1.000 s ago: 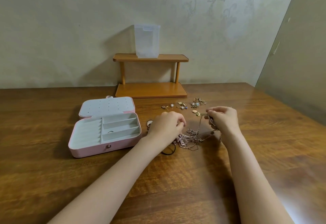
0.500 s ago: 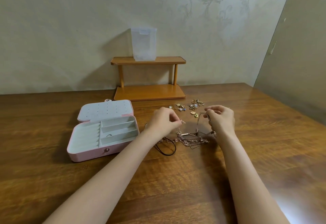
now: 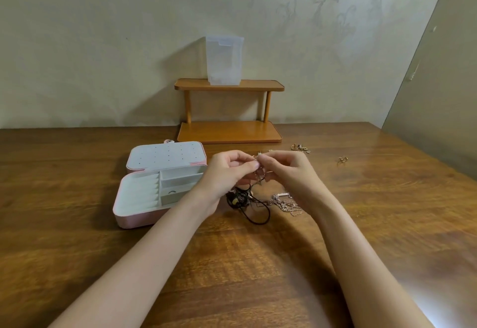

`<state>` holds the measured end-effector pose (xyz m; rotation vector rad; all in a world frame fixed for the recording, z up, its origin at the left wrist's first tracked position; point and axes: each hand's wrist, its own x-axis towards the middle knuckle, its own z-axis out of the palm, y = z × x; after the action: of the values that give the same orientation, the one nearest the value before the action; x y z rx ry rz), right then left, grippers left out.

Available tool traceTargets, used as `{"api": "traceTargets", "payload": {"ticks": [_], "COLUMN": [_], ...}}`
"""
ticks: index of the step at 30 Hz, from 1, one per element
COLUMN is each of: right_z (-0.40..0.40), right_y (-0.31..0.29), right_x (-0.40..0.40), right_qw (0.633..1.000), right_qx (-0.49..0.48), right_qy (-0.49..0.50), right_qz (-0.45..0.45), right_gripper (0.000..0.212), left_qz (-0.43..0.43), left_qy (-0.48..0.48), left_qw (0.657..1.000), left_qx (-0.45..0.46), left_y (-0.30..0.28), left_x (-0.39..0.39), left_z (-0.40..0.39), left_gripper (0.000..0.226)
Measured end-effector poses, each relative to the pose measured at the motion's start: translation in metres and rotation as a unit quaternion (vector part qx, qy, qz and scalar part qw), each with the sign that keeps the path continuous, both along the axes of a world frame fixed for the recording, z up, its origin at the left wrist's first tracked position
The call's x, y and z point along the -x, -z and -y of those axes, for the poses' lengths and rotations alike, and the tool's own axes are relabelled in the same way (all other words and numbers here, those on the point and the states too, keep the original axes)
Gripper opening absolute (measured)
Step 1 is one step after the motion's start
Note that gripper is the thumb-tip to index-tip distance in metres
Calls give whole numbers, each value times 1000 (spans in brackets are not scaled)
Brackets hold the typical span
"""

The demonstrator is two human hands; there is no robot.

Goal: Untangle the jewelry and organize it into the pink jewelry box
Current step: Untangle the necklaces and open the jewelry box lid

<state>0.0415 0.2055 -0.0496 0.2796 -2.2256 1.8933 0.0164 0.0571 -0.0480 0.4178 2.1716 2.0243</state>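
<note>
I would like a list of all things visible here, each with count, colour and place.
jewelry box: one, pink, white inside, open, table left.
tangle: one, black cord and pinkish chains, under the hands.
small pieces: several, gold, table, back right.
shelf: one, orange-brown, by the wall.
container: one, translucent white, atop the shelf.
table: one, brown.
left hand: pinches part of the tangle.
right hand: pinches it too.

Pink box, pale grey-white lining — brown wood-grain table.
Orange-tan shelf, frosted clear container, black cord, rose-gold chains, beige wall with scrollwork.
</note>
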Motion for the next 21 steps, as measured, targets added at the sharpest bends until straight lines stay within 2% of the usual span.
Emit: {"api": "traceTargets", "payload": {"ticks": [3, 5, 8, 10, 12, 14, 16, 19, 21], "right_z": [-2, -4, -6, -7, -7, -4, 2, 10, 13], "right_y": [0, 0, 1, 1, 1, 2, 3, 2, 0], "right_x": [0, 1, 2, 2, 1, 0, 0, 0, -1], "right_qw": [994, 985, 960, 951, 953, 960, 971, 973, 962], "right_qx": [95, 145, 242, 273, 269, 257, 228, 230, 272], "right_qy": [-29, -53, -90, -96, -80, -52, -12, 25, 19], "right_qz": [52, 77, 105, 114, 114, 101, 64, 6, 0], "right_gripper": [15, 13, 7, 11, 12, 8, 7, 11, 11], "left_qz": [6, 41, 153, 182, 126, 14, -78, -123, -69], "left_qy": [-7, -2, 96, 147, 135, 77, 8, -69, -72], "left_qw": [1000, 999, 974, 961, 980, 996, 988, 985, 995], "left_qx": [-9, -35, -139, -144, -74, 43, 130, 100, 0], "left_y": [-3, -7, -13, -14, -11, -6, -2, 0, -3], "left_x": [-3, -7, -13, -16, -15, -12, -8, -5, -5], "left_z": [1, 1, 1, 2, 0, 0, 0, 0, 1], "left_gripper": [3, 5, 11, 14, 14, 17, 15, 9, 10]}}
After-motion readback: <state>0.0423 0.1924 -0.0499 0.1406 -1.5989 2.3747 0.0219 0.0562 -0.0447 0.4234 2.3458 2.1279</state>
